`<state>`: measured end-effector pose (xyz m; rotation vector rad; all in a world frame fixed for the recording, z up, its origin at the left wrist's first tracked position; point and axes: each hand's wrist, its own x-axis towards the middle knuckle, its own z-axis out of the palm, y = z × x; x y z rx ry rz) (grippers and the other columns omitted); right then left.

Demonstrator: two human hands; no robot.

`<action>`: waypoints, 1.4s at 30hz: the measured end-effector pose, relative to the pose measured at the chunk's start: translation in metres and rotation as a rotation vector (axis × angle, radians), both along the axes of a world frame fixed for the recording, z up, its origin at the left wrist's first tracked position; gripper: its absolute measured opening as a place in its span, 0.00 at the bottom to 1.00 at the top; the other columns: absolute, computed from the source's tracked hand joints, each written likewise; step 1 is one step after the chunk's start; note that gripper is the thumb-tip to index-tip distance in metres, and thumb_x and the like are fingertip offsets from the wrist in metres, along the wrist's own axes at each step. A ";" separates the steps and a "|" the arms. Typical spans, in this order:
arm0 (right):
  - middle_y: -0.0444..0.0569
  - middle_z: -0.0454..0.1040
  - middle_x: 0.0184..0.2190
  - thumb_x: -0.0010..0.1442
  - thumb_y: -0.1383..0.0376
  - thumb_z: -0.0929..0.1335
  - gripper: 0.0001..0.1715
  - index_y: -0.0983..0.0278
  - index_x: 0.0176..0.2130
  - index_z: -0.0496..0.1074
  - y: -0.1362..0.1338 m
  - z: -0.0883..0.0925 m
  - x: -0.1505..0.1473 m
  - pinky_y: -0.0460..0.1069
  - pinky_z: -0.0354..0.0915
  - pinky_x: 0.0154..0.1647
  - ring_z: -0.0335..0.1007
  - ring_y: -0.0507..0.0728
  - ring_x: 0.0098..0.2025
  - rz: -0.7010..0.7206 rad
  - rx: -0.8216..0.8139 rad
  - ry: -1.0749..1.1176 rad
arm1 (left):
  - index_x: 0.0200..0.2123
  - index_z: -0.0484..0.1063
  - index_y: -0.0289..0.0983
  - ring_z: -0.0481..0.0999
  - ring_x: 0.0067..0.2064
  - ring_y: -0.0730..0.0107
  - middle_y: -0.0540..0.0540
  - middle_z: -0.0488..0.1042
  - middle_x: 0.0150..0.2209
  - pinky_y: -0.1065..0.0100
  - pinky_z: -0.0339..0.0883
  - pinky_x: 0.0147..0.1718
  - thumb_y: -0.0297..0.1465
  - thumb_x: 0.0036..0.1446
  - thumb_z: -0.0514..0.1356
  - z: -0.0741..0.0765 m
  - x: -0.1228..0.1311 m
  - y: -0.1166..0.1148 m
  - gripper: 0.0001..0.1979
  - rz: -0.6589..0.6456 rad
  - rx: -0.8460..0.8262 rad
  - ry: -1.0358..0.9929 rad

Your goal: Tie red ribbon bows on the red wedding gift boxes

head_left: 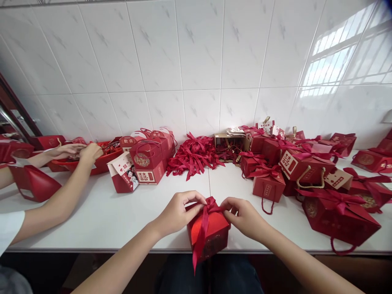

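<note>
A small red gift box (211, 234) stands at the front edge of the white table (122, 220), right before me. A red ribbon (203, 228) is knotted on its top, and one tail hangs down over the front face. My left hand (180, 212) pinches the ribbon at the knot from the left. My right hand (245, 216) pinches the ribbon from the right. Both hands rest on the box's top.
A heap of loose red ribbons (194, 155) lies at the back centre. Several ribbon-tied red boxes (306, 175) crowd the right side. More red boxes (150, 159) stand at the left. Another person's hands (79, 153) reach into a red tray (101, 161) at far left.
</note>
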<state>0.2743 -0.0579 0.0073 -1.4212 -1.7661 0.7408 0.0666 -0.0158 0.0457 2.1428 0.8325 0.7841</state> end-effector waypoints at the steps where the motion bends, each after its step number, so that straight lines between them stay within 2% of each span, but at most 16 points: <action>1: 0.45 0.76 0.26 0.54 0.69 0.63 0.10 0.64 0.32 0.74 -0.004 0.004 0.002 0.48 0.62 0.29 0.68 0.53 0.27 -0.011 0.012 -0.044 | 0.33 0.72 0.35 0.76 0.40 0.68 0.46 0.77 0.36 0.69 0.69 0.42 0.25 0.55 0.55 0.000 0.000 0.000 0.06 0.007 0.000 -0.001; 4: 0.44 0.76 0.25 0.55 0.67 0.65 0.09 0.62 0.29 0.75 -0.024 0.025 0.008 0.47 0.62 0.29 0.68 0.53 0.26 0.002 0.014 -0.146 | 0.33 0.71 0.35 0.75 0.38 0.69 0.46 0.77 0.35 0.69 0.69 0.39 0.25 0.55 0.54 -0.002 0.000 0.000 0.06 0.021 -0.015 -0.010; 8: 0.43 0.78 0.28 0.53 0.58 0.70 0.07 0.58 0.30 0.78 -0.052 0.054 0.009 0.45 0.62 0.27 0.70 0.54 0.29 0.265 -0.081 -0.189 | 0.33 0.71 0.35 0.75 0.38 0.67 0.45 0.76 0.35 0.67 0.70 0.40 0.25 0.55 0.54 -0.003 -0.002 0.003 0.06 -0.008 -0.026 -0.008; 9: 0.43 0.78 0.29 0.53 0.56 0.70 0.09 0.57 0.31 0.78 -0.053 0.058 0.007 0.45 0.62 0.27 0.70 0.54 0.29 0.287 -0.077 -0.189 | 0.33 0.71 0.35 0.75 0.39 0.67 0.45 0.76 0.36 0.66 0.70 0.41 0.25 0.55 0.54 -0.002 -0.003 0.004 0.06 -0.022 -0.023 -0.011; 11: 0.45 0.78 0.34 0.56 0.56 0.68 0.12 0.58 0.37 0.77 -0.046 0.062 0.003 0.45 0.63 0.29 0.71 0.53 0.30 0.215 -0.004 -0.165 | 0.33 0.71 0.35 0.75 0.40 0.67 0.45 0.75 0.36 0.65 0.70 0.43 0.24 0.55 0.54 -0.001 -0.004 0.004 0.06 -0.050 -0.018 -0.022; 13: 0.48 0.77 0.42 0.58 0.59 0.66 0.16 0.60 0.45 0.74 -0.029 0.059 -0.002 0.46 0.65 0.32 0.72 0.53 0.33 0.134 0.087 -0.122 | 0.33 0.71 0.35 0.75 0.41 0.67 0.45 0.75 0.36 0.65 0.70 0.45 0.23 0.55 0.53 0.001 -0.005 0.005 0.07 -0.078 -0.006 -0.033; 15: 0.50 0.76 0.45 0.58 0.62 0.66 0.17 0.61 0.47 0.73 -0.011 0.054 -0.008 0.47 0.66 0.34 0.72 0.54 0.35 0.188 0.128 -0.098 | 0.33 0.71 0.35 0.75 0.41 0.68 0.46 0.75 0.37 0.65 0.70 0.46 0.22 0.54 0.53 0.004 -0.006 0.006 0.08 -0.103 0.021 -0.026; 17: 0.48 0.78 0.40 0.58 0.65 0.65 0.13 0.61 0.43 0.75 0.002 0.050 -0.014 0.47 0.65 0.36 0.72 0.53 0.35 0.261 0.139 -0.072 | 0.33 0.72 0.36 0.75 0.41 0.69 0.46 0.75 0.36 0.66 0.70 0.46 0.23 0.54 0.54 0.007 -0.007 0.006 0.07 -0.112 0.067 0.011; 19: 0.46 0.79 0.34 0.58 0.67 0.65 0.10 0.62 0.36 0.77 0.008 0.048 -0.018 0.46 0.65 0.36 0.72 0.53 0.34 0.253 0.137 -0.028 | 0.33 0.73 0.36 0.75 0.39 0.69 0.47 0.75 0.35 0.67 0.69 0.44 0.25 0.54 0.55 0.010 -0.009 0.007 0.06 -0.094 0.131 0.073; 22: 0.45 0.78 0.29 0.56 0.70 0.67 0.07 0.64 0.32 0.76 0.007 0.044 -0.019 0.46 0.65 0.33 0.71 0.52 0.31 0.183 0.160 0.019 | 0.32 0.73 0.37 0.74 0.37 0.69 0.47 0.75 0.34 0.68 0.68 0.41 0.27 0.55 0.57 0.015 -0.013 0.006 0.05 -0.062 0.219 0.166; 25: 0.46 0.76 0.31 0.57 0.74 0.65 0.13 0.62 0.37 0.76 0.003 0.038 -0.014 0.45 0.65 0.32 0.70 0.52 0.33 0.243 0.298 -0.046 | 0.31 0.74 0.38 0.74 0.37 0.68 0.48 0.76 0.34 0.68 0.67 0.40 0.28 0.55 0.57 0.018 -0.015 0.006 0.05 -0.063 0.269 0.217; 28: 0.49 0.72 0.36 0.59 0.77 0.61 0.23 0.57 0.45 0.76 -0.001 0.031 -0.008 0.47 0.65 0.35 0.69 0.53 0.36 0.348 0.511 -0.290 | 0.32 0.74 0.38 0.73 0.38 0.68 0.48 0.75 0.34 0.68 0.66 0.41 0.27 0.56 0.57 0.018 -0.016 0.006 0.06 -0.068 0.281 0.240; 31: 0.50 0.71 0.36 0.59 0.77 0.63 0.24 0.53 0.48 0.74 -0.002 0.027 -0.006 0.49 0.64 0.35 0.66 0.55 0.36 0.380 0.658 -0.539 | 0.31 0.74 0.39 0.73 0.38 0.67 0.48 0.75 0.33 0.68 0.65 0.40 0.28 0.56 0.57 0.018 -0.017 0.007 0.05 -0.073 0.275 0.239; 34: 0.49 0.69 0.33 0.59 0.74 0.65 0.21 0.52 0.47 0.75 -0.002 0.026 -0.007 0.48 0.62 0.34 0.64 0.55 0.34 0.389 0.692 -0.629 | 0.31 0.74 0.39 0.73 0.37 0.66 0.47 0.75 0.33 0.68 0.65 0.39 0.30 0.56 0.57 0.020 -0.017 0.009 0.06 -0.046 0.257 0.235; 38: 0.48 0.67 0.32 0.58 0.72 0.66 0.20 0.52 0.46 0.75 -0.001 0.024 -0.009 0.47 0.61 0.32 0.63 0.54 0.33 0.409 0.665 -0.608 | 0.31 0.73 0.39 0.72 0.38 0.66 0.48 0.74 0.34 0.67 0.66 0.40 0.31 0.57 0.56 0.023 -0.017 0.012 0.06 -0.008 0.170 0.242; 42: 0.48 0.67 0.33 0.58 0.73 0.67 0.21 0.51 0.46 0.76 0.001 0.022 -0.009 0.47 0.62 0.33 0.64 0.54 0.34 0.420 0.645 -0.550 | 0.32 0.69 0.39 0.71 0.39 0.67 0.49 0.72 0.35 0.66 0.65 0.44 0.33 0.58 0.55 0.022 -0.019 0.014 0.06 -0.075 0.095 0.289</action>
